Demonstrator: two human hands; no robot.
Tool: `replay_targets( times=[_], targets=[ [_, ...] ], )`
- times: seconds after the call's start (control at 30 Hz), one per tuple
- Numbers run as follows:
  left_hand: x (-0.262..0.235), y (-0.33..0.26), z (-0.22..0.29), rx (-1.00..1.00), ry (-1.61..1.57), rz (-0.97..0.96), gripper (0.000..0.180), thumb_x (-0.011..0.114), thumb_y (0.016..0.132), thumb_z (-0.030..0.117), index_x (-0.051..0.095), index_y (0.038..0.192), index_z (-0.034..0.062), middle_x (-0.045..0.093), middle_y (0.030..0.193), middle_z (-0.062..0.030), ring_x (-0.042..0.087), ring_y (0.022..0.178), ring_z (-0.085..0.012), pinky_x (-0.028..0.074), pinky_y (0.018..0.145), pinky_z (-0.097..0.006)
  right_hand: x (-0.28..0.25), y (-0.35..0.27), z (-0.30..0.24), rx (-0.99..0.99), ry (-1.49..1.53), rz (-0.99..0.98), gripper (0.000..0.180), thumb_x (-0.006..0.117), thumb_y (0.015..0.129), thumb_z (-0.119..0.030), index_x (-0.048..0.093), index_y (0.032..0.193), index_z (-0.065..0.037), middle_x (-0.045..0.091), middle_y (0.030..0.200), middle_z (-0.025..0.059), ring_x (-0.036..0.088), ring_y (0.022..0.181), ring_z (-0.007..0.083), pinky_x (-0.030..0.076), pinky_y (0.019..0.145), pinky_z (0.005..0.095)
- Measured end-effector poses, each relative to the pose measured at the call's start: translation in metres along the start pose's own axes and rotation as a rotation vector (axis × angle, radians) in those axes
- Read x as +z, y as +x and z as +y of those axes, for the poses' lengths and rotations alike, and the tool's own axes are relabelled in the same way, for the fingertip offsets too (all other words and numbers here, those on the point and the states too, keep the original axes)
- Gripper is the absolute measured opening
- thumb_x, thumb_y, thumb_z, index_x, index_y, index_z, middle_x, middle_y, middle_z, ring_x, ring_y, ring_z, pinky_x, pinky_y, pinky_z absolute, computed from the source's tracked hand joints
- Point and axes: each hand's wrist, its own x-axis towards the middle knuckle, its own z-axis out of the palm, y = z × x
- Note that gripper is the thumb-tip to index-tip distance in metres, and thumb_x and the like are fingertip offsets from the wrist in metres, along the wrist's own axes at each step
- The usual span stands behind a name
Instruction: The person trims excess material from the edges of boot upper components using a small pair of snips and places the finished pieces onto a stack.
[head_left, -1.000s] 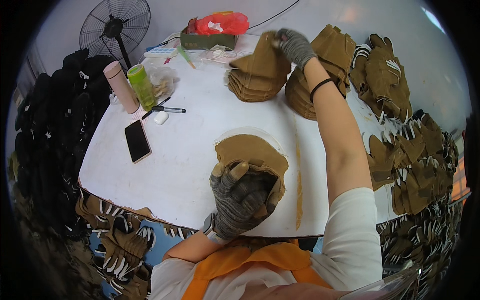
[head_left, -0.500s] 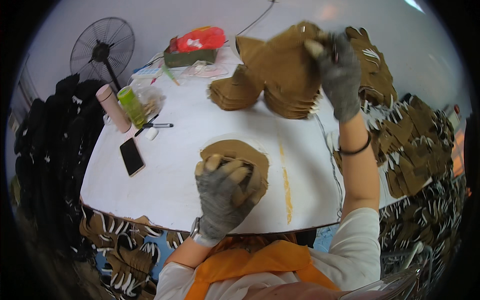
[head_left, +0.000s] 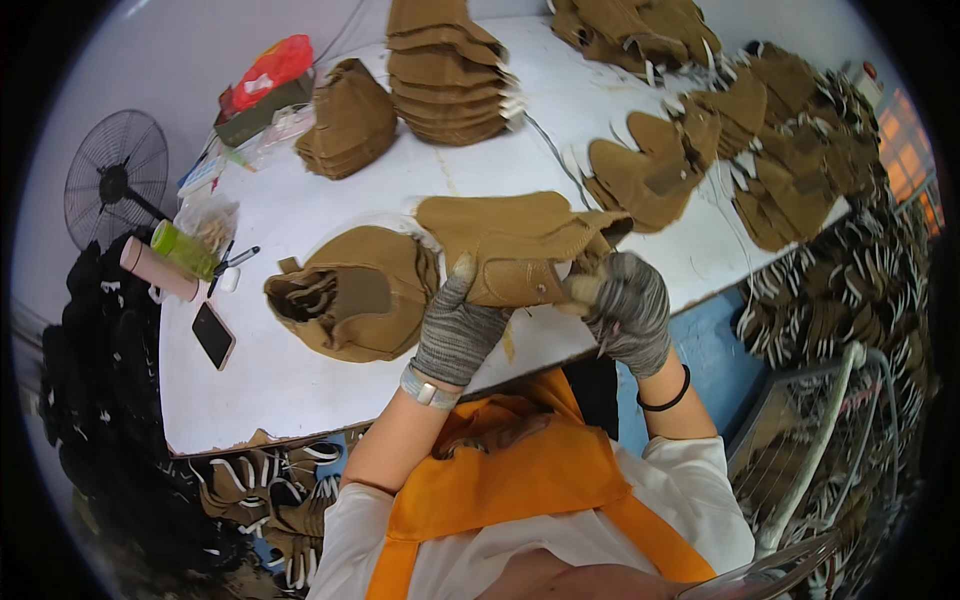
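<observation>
Head: upper (head_left: 520, 228) in left hand (head_left: 460, 332), bag (head_left: 272, 70) in box (head_left: 260, 116)

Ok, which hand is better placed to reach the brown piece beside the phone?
Probably the left hand, beside the brown piece; the right hand is farther off, at the far end of the held piece.

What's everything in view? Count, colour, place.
Held piece: one, brown, front middle
Bundle: one, brown, front left
Stacks: two, brown, upper middle
Loose pieces: several, brown, right
Table: one, white, centre
Phone: one, black, left
Pens: two, dark, left
Small object: one, white, left
Bottles: two, pink and green, left
Bag: one, clear, left
Box: one, green, upper left
Red bag: one, red, in box
Fan: one, black, left
Heap: one, black, left
Lower pieces: many, brown, below
Apron: one, orange, torso
Left hand: one, grey glove, holding
Right hand: one, grey glove, holding
</observation>
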Motion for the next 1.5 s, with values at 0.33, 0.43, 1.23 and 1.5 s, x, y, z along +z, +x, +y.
replay_targets(
  times=[0.33,0.43,1.23,1.5],
  targets=[
    [0.000,0.008,-0.026,0.115,0.148,0.011,0.065,0.067,0.088,0.025,0.034,0.140,0.0026,0.041,0.141,-0.0132,0.038,0.131,-0.0288,0.025,0.115,-0.046,-0.016,-0.032,0.014,0.893,0.590,0.189,0.035,0.073,0.082,-0.034,0.061,0.094,-0.003,0.057,0.080,0.0008,0.052,0.070,0.0078,0.044,0.064,0.0209],
    [0.001,0.010,-0.025,0.114,0.040,0.033,0.061,0.065,0.089,0.024,0.036,0.138,0.0024,0.043,0.139,-0.0131,0.040,0.130,-0.0292,0.027,0.115,-0.046,-0.004,-0.043,0.025,0.991,0.793,0.298,0.032,0.067,0.087,-0.034,0.065,0.091,-0.002,0.061,0.074,0.0018,0.057,0.064,0.0080,0.045,0.056,0.0205],
    [0.021,-0.001,-0.007,0.811,2.001,-0.020,0.037,0.080,0.066,0.007,0.070,0.101,0.0066,0.056,0.116,-0.0120,0.055,0.105,-0.0308,0.046,0.091,-0.041,0.052,-0.062,-0.007,1.082,0.831,0.077,0.047,0.063,0.091,-0.038,0.062,0.118,0.000,0.066,0.094,0.0042,0.058,0.086,0.0092,0.048,0.077,0.0238],
    [0.025,0.003,-0.003,0.725,1.907,-0.055,0.021,0.074,0.072,0.007,0.070,0.093,0.0056,0.063,0.102,-0.0115,0.057,0.098,-0.0314,0.045,0.090,-0.041,0.055,-0.058,-0.019,0.940,0.735,0.111,0.040,0.062,0.093,-0.030,0.062,0.118,0.001,0.067,0.109,0.0096,0.060,0.097,0.0152,0.047,0.086,0.0290]
  ],
)
